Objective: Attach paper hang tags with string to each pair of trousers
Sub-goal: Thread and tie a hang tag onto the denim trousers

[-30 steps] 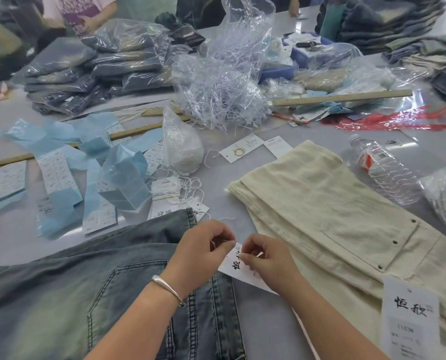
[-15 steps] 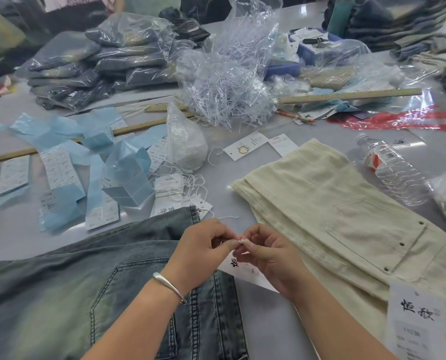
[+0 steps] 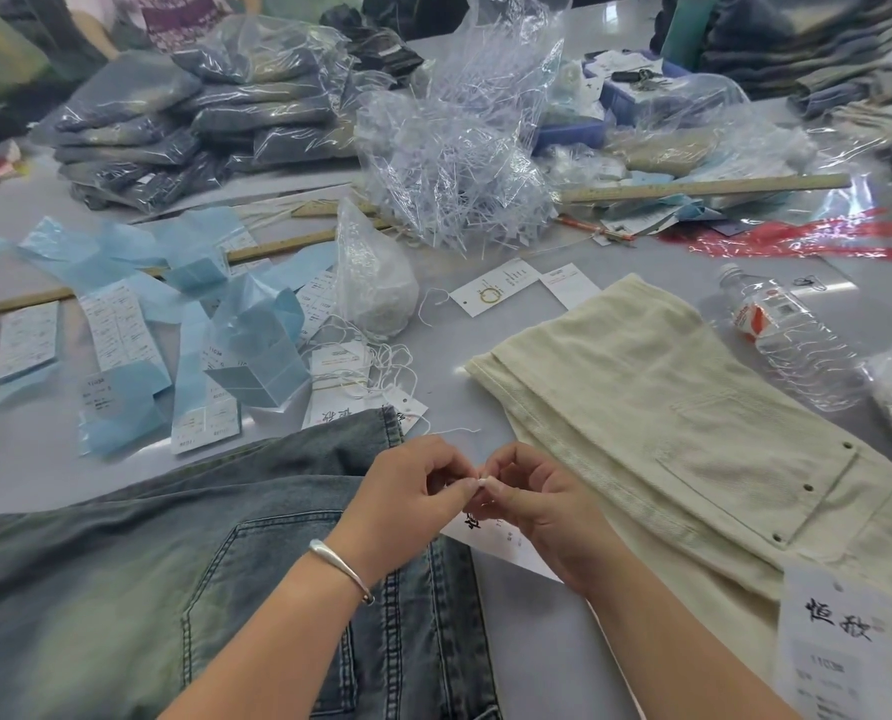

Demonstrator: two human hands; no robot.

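Faded blue jeans (image 3: 137,579) lie in front of me on the grey table (image 3: 532,662). Over their right edge, my left hand (image 3: 407,504) and my right hand (image 3: 532,504) meet fingertip to fingertip, both pinching a thin white string (image 3: 484,480). A white paper hang tag (image 3: 501,545) with black characters lies under my hands, mostly hidden. Cream trousers (image 3: 657,428) lie to the right, with a white hang tag (image 3: 838,646) resting on them at the lower right. Loose tags with strings (image 3: 361,387) sit beyond the jeans.
Blue and white label sheets (image 3: 122,345) litter the left side. A small bag of string (image 3: 376,288), a bag of plastic fasteners (image 3: 454,163), wooden rulers (image 3: 709,187) and bagged jeans (image 3: 200,111) lie further back. A plastic water bottle (image 3: 792,335) lies at right. A person sits at the far end.
My hands rose off the tag and drew together, fingertips meeting on the string. The tag now lies flat beneath them.
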